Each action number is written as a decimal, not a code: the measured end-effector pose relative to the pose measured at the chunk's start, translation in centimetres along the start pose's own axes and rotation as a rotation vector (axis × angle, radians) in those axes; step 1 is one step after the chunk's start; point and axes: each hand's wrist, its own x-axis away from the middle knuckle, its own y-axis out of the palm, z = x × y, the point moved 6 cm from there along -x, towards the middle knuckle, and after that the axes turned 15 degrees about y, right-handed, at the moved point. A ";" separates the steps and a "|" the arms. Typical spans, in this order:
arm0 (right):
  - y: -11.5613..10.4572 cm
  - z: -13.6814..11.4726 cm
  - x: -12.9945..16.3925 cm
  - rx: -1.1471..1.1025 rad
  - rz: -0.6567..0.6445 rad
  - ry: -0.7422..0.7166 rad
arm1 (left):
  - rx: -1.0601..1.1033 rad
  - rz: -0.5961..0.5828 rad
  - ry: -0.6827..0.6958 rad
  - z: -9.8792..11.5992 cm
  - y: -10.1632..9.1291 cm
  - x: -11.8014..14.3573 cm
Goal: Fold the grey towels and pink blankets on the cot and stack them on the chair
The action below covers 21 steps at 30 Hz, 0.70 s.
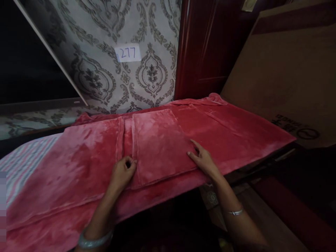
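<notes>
A pinkish-red plush blanket is spread over a long surface, with part of it folded into flat layers. One smaller folded panel lies in the middle, and a wider folded part lies left of it, a narrow gap between them. At the panel's left edge, my left hand has thumb and forefinger pinched together on the blanket. My right hand rests at the panel's right side, thumb and forefinger apart; its other fingers are partly hidden.
Striped cloth shows at the left under the blanket. A dark screen stands at the upper left. Behind are a patterned wall with a "277" paper and a dark red door. A large cardboard box stands at the right.
</notes>
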 end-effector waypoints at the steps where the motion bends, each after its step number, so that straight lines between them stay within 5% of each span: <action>1: 0.2 -0.1 0.1 0.010 -0.001 -0.017 | 0.000 0.003 -0.005 -0.1 -0.1 0.0; 10: 0.3 0.6 1.1 -0.033 -0.011 -0.070 | -0.022 0.054 0.032 -0.5 0.4 0.0; 17: 0.0 0.0 2.4 0.039 0.010 -0.089 | -0.146 -0.114 0.121 1.3 1.3 1.1; 21: 0.2 -0.2 2.9 0.075 0.007 -0.094 | -0.139 -0.117 0.189 0.9 1.7 1.4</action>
